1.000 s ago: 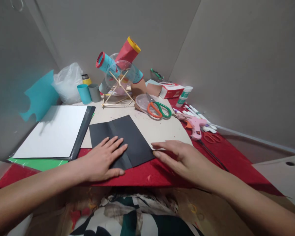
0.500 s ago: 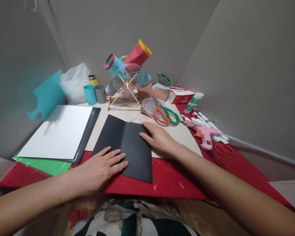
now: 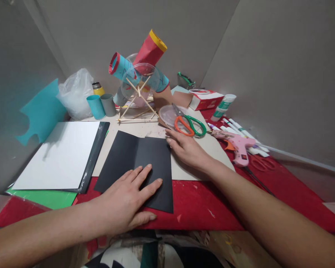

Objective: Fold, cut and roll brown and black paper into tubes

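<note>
A sheet of black paper (image 3: 154, 153) with a crease down its middle lies unfolded in front of me, partly over a pale board (image 3: 203, 163). My left hand (image 3: 130, 195) rests on the lower part of the sheet, its fingers spread. At the upper right corner, the fingertips of my right hand (image 3: 186, 148) are at the paper's edge, the hand open and laid low. Just beyond that hand are scissors (image 3: 188, 124) with one orange and one green handle, lying on a clear plastic lid (image 3: 166, 113).
A stick stand (image 3: 139, 93) carrying coloured paper tubes rises at the back. White paper (image 3: 58, 156) lies left, near a turquoise cup (image 3: 95, 107) and a plastic bag (image 3: 77, 93). To the right are a pink glue gun (image 3: 240, 147), markers (image 3: 241, 132) and a red box (image 3: 208, 99).
My left hand has slid right across the black paper and spread its thumb. My right hand has drawn from on top of the sheet out to its right edge. The view has shifted slightly.
</note>
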